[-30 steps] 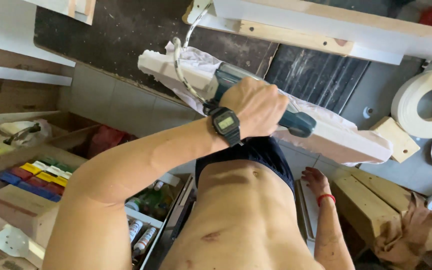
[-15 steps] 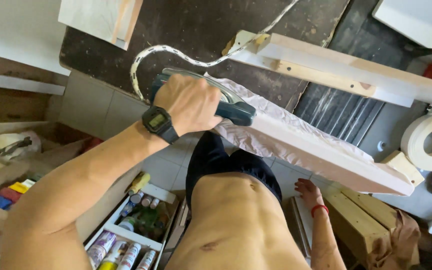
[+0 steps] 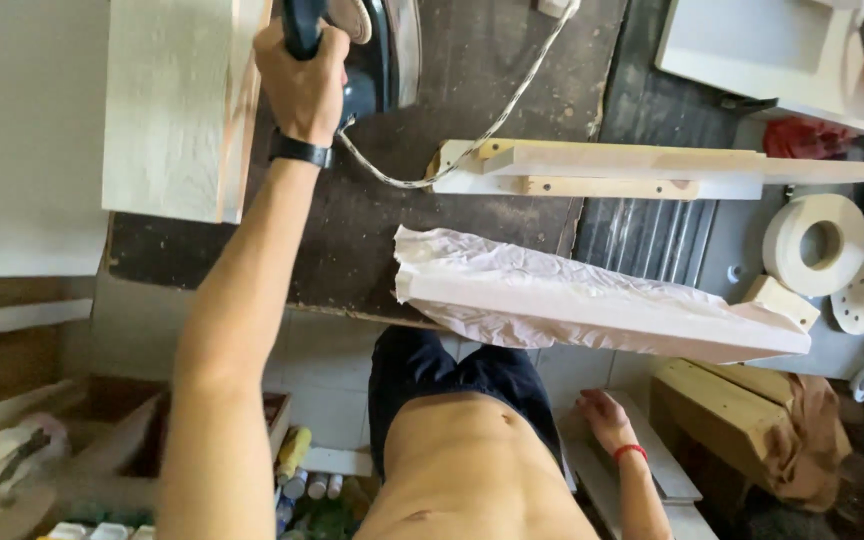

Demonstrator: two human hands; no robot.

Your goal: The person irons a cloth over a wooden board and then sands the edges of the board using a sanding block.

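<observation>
Lifted away from the paper-wrapped plank (image 3: pixel 592 305), the power sander (image 3: pixel 377 50) now sat at the far edge of the desk (image 3: pixel 352 240), beyond that plank and just beside a pale board (image 3: pixel 177 105). Left hand (image 3: pixel 304 85) kept a closed grip on its dark handle, cord (image 3: pixel 472 140) trailing toward the plank. It looked heavy and rigid, best held by that handle. Right hand (image 3: pixel 607 420) hung below the plank, fingers loosely spread, holding nothing.
</observation>
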